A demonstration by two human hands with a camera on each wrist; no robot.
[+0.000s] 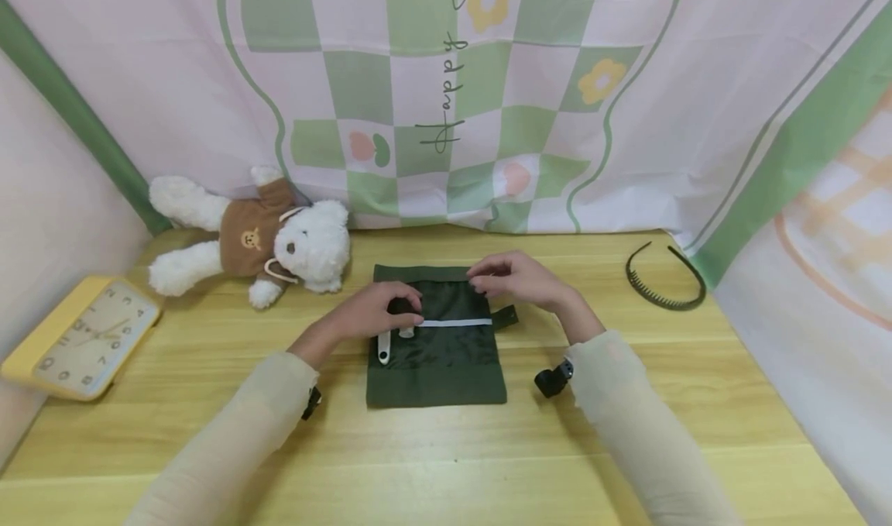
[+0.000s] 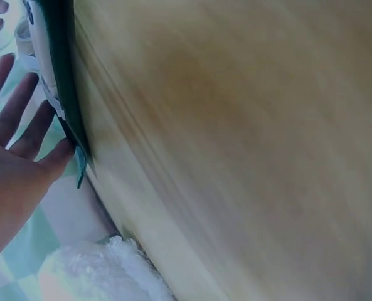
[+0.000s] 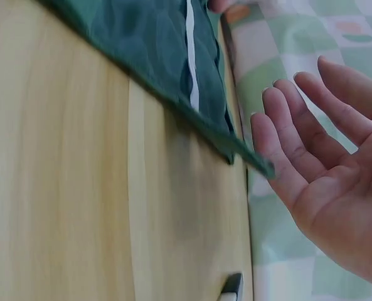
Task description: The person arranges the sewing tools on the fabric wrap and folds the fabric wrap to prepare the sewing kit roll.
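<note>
A dark green fabric organizer [image 1: 435, 386] lies unfolded on the table, with a white elastic band [image 1: 456, 323] across it and a short strap [image 1: 505, 317] at its right edge. Over its left part is my left hand [image 1: 372, 309], fingers spread apart in the left wrist view. Below that hand a white handle with a dark hole [image 1: 384, 349] and a small pale piece [image 1: 406, 331] show; their upper parts are hidden. Close to the organizer's upper right corner hovers my right hand [image 1: 521, 280]; its fingers are loosely bent and hold nothing.
On the left, a white plush dog [image 1: 254, 238] in a brown hoodie lies near the yellow clock [image 1: 87, 340]. A dark toothed headband [image 1: 665, 303] rests at the right. Behind the wooden table [image 1: 418, 472] hangs a checkered curtain [image 1: 446, 84].
</note>
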